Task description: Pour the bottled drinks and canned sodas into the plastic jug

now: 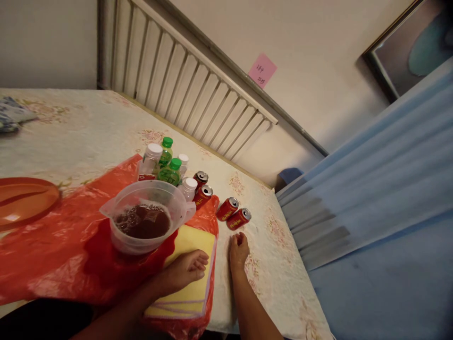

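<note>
My left hand (186,270) lies on a yellow cloth (191,245) with its fingers loosely curled and nothing in them. My right hand (239,249) rests on the flowered tablecloth (88,137) just in front of two red cans (233,213) lying on their sides; its fingers are bent and empty. A clear plastic measuring jug (145,218) holding dark liquid stands on a red plastic bag (63,236), just beyond my left hand.
Behind the jug stand several bottles (166,163) with green and white caps, and two more red cans (202,189). An orange tray (24,198) lies at the left. A white radiator (184,80) and a pink sticky note (262,70) are on the wall. Blue fabric (371,189) hangs at the right.
</note>
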Demonstrator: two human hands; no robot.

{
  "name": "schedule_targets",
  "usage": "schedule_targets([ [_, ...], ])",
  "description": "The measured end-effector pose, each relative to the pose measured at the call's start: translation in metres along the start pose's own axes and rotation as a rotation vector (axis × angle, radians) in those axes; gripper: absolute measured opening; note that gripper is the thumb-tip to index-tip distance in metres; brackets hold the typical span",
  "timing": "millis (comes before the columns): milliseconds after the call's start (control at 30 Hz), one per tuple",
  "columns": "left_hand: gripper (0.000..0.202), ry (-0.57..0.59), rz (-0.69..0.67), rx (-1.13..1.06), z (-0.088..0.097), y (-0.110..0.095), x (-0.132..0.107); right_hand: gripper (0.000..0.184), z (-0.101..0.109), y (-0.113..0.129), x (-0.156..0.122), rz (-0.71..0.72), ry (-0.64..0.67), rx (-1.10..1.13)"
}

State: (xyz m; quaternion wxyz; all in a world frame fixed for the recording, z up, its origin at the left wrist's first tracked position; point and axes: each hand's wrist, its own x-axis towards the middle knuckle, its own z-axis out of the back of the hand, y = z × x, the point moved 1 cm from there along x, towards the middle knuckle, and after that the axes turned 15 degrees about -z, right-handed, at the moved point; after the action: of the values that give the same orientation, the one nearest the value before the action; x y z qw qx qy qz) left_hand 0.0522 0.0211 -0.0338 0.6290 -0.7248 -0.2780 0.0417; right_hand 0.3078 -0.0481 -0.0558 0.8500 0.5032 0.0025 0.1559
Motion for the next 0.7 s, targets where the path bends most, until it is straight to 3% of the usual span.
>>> schedule_targets([
  [700, 0.030, 0.019, -0.013, 0.028, 0.0003, -0.0034, -0.0003, 0.044, 0.0006, 0.0007, 0.0004, -0.010, 0.007, -0.014],
])
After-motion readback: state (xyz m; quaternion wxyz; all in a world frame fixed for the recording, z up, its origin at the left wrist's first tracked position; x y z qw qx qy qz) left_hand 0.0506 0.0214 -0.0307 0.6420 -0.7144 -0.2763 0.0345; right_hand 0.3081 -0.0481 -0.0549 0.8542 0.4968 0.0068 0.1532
